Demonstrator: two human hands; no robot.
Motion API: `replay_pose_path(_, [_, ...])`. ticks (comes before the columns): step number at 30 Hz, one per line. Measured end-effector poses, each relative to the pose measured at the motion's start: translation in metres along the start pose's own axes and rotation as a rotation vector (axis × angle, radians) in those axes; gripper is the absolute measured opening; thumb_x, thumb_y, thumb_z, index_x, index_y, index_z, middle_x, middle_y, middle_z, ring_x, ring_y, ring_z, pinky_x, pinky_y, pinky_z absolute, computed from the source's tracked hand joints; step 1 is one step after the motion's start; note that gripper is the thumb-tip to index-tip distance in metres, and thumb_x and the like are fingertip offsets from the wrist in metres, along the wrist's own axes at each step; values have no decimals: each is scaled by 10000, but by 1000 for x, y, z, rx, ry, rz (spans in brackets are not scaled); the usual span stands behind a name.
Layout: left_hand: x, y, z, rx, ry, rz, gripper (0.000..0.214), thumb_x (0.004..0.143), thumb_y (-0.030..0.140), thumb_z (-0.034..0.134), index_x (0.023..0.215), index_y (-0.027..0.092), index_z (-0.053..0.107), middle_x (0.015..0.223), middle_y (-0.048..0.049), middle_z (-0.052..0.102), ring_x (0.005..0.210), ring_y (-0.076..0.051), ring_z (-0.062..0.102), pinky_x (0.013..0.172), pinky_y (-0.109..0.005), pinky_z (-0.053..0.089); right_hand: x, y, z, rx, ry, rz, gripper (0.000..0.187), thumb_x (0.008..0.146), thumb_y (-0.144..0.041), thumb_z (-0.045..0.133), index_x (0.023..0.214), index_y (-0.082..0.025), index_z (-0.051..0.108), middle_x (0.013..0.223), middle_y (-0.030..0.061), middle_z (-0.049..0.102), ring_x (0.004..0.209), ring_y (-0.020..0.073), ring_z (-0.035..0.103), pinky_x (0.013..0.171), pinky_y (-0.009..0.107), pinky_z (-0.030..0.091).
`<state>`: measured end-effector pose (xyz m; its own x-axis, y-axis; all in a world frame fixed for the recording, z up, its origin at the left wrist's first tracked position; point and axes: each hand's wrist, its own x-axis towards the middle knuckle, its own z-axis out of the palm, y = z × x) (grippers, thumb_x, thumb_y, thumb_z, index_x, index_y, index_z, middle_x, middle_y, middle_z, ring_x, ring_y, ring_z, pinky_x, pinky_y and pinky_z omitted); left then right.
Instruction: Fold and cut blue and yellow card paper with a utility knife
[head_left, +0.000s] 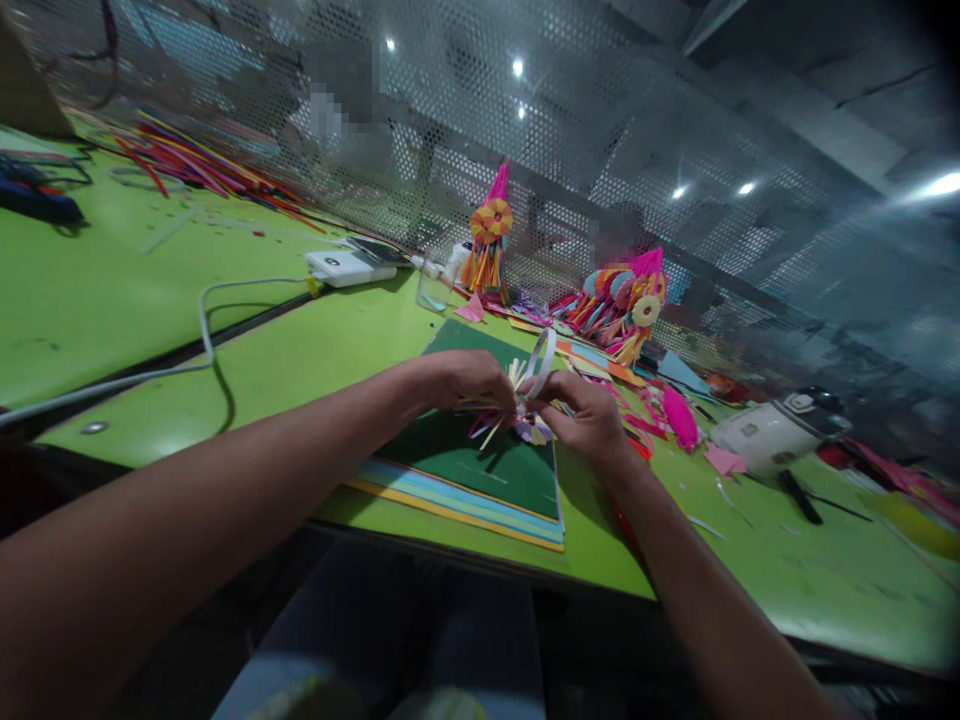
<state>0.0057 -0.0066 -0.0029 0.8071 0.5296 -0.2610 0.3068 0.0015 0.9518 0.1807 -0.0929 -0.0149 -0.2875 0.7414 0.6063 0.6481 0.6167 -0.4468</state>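
Observation:
Between my two hands, above a dark green sheet, is a small paper craft with fringed paper strips in pale yellow and purple. My left hand has its fingers closed at the strips' gathered end. My right hand pinches at the same spot from the other side, with a white paper loop standing up from its fingertips. A pale lilac scalloped paper piece shows just below the right fingers. The exact grip points are partly hidden. Under the green sheet lies a stack of coloured sheets.
Finished-looking paper tassels and more tassels stand at the back by the mesh partition. A white jug lies at right. A white power bank with a cable and coloured strips are at left.

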Motion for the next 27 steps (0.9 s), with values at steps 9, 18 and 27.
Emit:
replay_pose_path(9, [1,0,1,13,47,-4,97,634,195,648,648,105,680,651,-70,674,620,-167,599,603,-281,459,1,-2,1,-49,11,-38,89,820,-133,605,870,-192,650,759,19,681,680,140,640,641,256,507])
replay_pose_path(18, [-1,1,1,143,52,1,111,598,226,679,629,120,672,561,-15,611,487,-88,441,463,-229,273,1,0,1,-36,10,-34,118,796,-103,597,856,-194,644,747,8,679,674,132,640,642,244,506])
replay_pose_path(27, [1,-1,-1,265,37,42,101,623,223,632,630,138,685,560,-8,598,515,-103,436,490,-246,282,1,2,3,-29,7,1,115,792,-94,585,844,-186,629,741,5,659,670,131,632,656,251,503])
